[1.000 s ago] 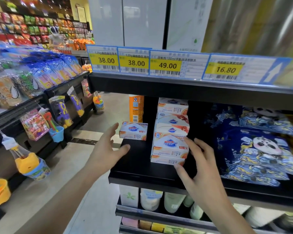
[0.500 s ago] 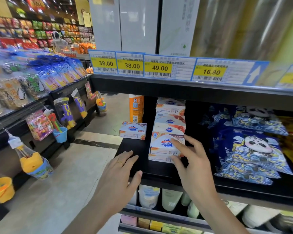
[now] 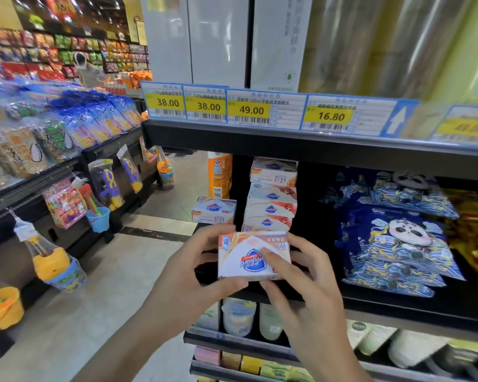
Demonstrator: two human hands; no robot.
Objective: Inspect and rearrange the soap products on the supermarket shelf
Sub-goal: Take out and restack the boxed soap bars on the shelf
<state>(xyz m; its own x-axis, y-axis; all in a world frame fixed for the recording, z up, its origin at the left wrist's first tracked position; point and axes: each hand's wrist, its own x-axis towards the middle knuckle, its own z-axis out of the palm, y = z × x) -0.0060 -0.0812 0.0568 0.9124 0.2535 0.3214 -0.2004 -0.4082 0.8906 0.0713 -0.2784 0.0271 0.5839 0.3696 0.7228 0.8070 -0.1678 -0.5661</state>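
Soap box [image 3: 253,256] between both hands [image 3: 249,282]

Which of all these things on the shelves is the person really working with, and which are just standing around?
Part of the job:
- soap box, held up by the left hand and right hand
- stack of soap boxes on the black shelf
- single soap box left of the stack

Just standing around:
- panda bags
- orange bottle
- price tags
- hanging toys
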